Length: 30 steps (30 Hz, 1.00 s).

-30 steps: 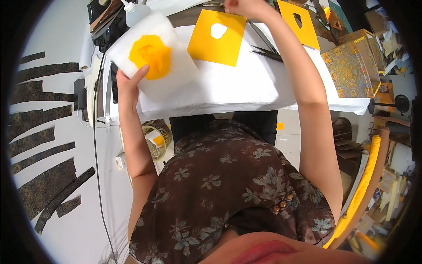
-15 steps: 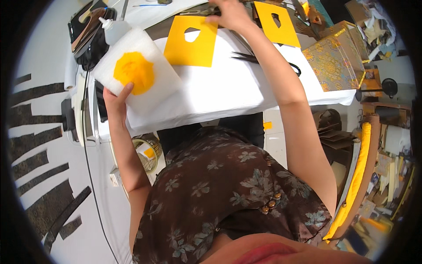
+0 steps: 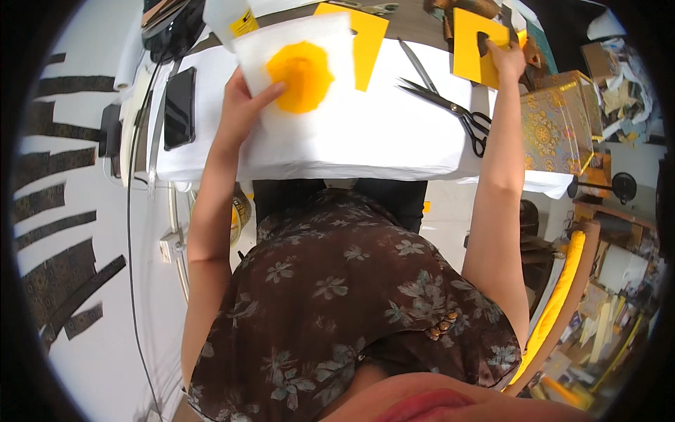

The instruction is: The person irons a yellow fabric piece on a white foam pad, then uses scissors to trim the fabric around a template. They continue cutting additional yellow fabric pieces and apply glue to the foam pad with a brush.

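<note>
- White foam sheet (image 3: 306, 129), bearing a yellow patch (image 3: 302, 77), is pinched in the left hand (image 3: 246, 100) above the white-covered table (image 3: 394, 153).
- Right hand (image 3: 509, 62), partly curled, meets a yellow card (image 3: 466, 46) with a cutout; its grip is hard to tell.
- Black scissors (image 3: 457, 110) lie between the forearms, a dark phone (image 3: 180, 109) farther left.

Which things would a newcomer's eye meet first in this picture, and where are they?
Probably the bright yellow patch on the white pad, held up by the left hand at the upper middle. Next might come the black scissors on the white cloth, left of the right forearm. At the upper right, the right hand is at the edge of a holed yellow sheet.
</note>
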Each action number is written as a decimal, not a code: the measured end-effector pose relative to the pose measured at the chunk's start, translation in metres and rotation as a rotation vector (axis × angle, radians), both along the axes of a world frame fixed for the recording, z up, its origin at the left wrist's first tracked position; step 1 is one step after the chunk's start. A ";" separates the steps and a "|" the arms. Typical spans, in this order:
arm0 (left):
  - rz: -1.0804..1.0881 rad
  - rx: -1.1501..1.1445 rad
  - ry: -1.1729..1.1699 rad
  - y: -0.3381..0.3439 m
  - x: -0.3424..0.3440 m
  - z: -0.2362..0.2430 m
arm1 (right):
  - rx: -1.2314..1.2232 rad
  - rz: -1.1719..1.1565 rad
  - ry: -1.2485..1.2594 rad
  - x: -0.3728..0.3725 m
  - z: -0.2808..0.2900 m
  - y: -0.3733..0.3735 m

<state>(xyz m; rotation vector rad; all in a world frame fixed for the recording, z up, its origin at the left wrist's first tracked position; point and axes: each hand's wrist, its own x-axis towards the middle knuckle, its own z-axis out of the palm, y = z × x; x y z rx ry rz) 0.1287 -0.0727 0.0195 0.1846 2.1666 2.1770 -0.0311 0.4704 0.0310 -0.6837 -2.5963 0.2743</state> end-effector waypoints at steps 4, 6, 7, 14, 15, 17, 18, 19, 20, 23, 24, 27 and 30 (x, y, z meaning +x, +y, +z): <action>0.004 0.026 0.138 0.008 -0.024 -0.007 | -0.012 0.185 0.502 0.014 0.044 -0.028; 0.034 0.044 0.168 0.006 -0.037 -0.017 | -0.297 0.371 0.658 0.041 0.074 -0.086; 0.011 0.084 0.162 0.003 -0.043 -0.019 | -0.538 0.476 0.635 0.063 0.088 -0.124; 0.169 0.224 0.262 0.005 -0.057 -0.044 | -0.822 0.736 0.744 0.124 0.043 -0.332; 0.183 0.154 0.255 0.017 -0.045 -0.026 | -0.717 0.698 0.762 0.121 0.027 -0.340; 0.222 0.172 0.222 0.027 -0.035 -0.008 | -0.626 0.819 0.635 0.123 0.009 -0.336; 0.239 0.181 0.204 0.033 -0.030 0.000 | -0.577 0.816 0.647 0.122 0.002 -0.339; 0.219 0.133 0.278 0.029 -0.033 -0.023 | -0.529 0.812 0.660 0.121 -0.005 -0.344; 0.199 0.090 0.349 0.030 -0.032 -0.024 | -0.476 0.808 0.670 0.121 -0.006 -0.348; 0.224 0.015 0.331 0.032 -0.033 -0.026 | -0.250 0.721 0.700 0.123 -0.003 -0.348; 0.234 -0.043 0.348 0.032 -0.034 -0.027 | -0.198 0.700 0.701 0.123 -0.001 -0.347; 0.252 -0.066 0.331 0.034 -0.033 -0.020 | -0.483 0.845 0.715 0.113 -0.005 -0.346; 0.250 0.005 0.335 0.036 -0.035 -0.018 | -0.559 0.851 0.663 0.113 -0.009 -0.346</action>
